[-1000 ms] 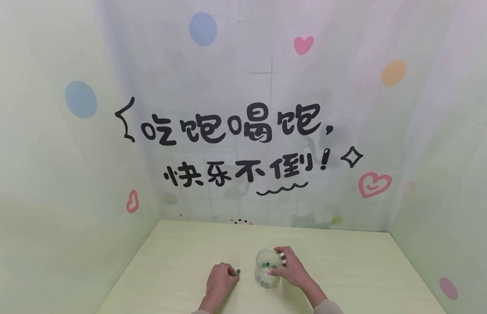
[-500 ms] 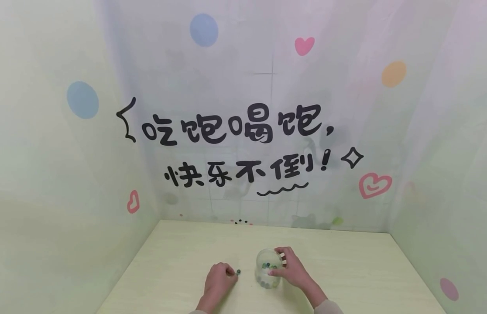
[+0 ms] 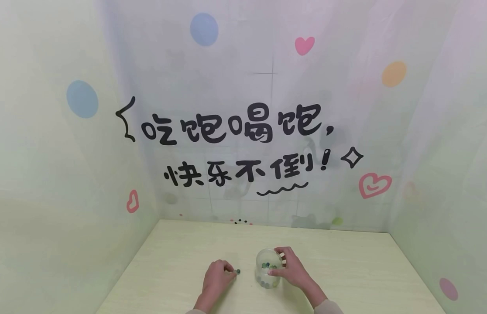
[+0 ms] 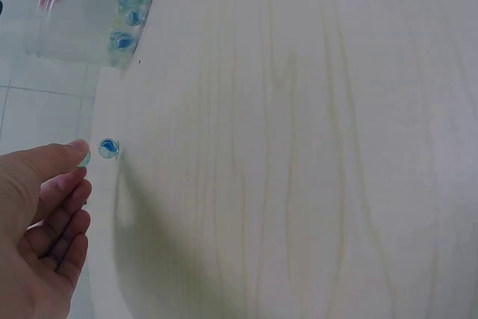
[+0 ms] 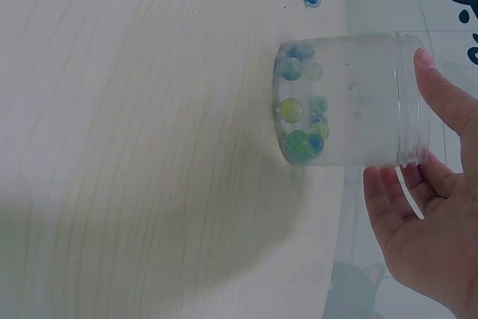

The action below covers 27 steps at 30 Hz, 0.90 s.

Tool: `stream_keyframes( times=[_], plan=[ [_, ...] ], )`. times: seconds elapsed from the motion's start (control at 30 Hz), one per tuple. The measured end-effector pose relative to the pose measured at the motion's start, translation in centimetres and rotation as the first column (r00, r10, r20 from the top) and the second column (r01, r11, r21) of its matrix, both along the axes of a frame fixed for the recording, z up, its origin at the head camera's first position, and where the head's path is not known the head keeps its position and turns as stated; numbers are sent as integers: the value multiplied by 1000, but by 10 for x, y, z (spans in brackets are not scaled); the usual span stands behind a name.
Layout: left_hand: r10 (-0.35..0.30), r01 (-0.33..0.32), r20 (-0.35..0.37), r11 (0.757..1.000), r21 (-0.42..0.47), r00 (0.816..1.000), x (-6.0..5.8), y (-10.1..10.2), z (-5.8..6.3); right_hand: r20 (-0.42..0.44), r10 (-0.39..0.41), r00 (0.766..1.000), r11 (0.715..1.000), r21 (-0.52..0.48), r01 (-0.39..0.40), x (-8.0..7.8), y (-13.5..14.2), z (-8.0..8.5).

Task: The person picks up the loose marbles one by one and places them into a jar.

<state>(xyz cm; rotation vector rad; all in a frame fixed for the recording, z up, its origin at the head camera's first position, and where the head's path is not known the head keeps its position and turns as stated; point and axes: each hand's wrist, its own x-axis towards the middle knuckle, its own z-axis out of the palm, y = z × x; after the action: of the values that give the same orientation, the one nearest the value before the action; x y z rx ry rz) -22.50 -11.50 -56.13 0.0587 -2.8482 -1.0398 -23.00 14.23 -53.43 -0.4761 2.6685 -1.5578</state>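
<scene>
A clear plastic jar (image 3: 263, 254) stands upright on the table. My right hand (image 3: 293, 269) grips it near the threaded rim, thumb on one side and fingers on the other. Several glass marbles (image 5: 291, 110) in blue, green and yellow lie at its bottom. Left of the jar, my left hand (image 3: 217, 278) pinches a greenish marble (image 4: 85, 159) between thumb and index finger; most of it is hidden. A second marble (image 4: 108, 147), clear with a blue swirl, rests on the table just beyond those fingertips.
The pale wood-grain table (image 3: 188, 244) is bounded by a printed back curtain (image 3: 243, 205) with black lettering, and by curtains at both sides. A tiny dark speck (image 4: 140, 61) lies on the table near the jar.
Two marbles showed at my left fingertips a second ago; one is now pinched and the other stays on the table. My left hand has drawn slightly left. The right hand and jar hold still.
</scene>
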Motion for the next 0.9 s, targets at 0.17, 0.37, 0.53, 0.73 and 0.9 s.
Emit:
stream_keyframes(
  times=[0.17, 0.37, 0.53, 0.73, 0.9],
  plan=[
    [-8, 8, -16, 1000, 0, 1000, -1, 0, 5, 12, -7, 1000, 1000, -11, 7, 2, -1, 1],
    [-7, 7, -31, 1000, -5, 1000, -1, 2, 8, 5, -14, 1000, 1000, -9, 14, 2, -1, 2],
    [-7, 7, -40, 1000, 2, 999, -3, 5, 14, 11, -15, 1000, 1000, -22, 15, 2, -1, 2],
    [-20, 20, -69, 1000, 2, 997, -4, 9, 21, 10, -15, 1000, 1000, -19, 16, 1, -1, 1],
    [-59, 59, -87, 998, -3, 994, -5, 13, 28, 16, -9, 1000, 1000, -11, 9, 1, -2, 0]
  ],
)
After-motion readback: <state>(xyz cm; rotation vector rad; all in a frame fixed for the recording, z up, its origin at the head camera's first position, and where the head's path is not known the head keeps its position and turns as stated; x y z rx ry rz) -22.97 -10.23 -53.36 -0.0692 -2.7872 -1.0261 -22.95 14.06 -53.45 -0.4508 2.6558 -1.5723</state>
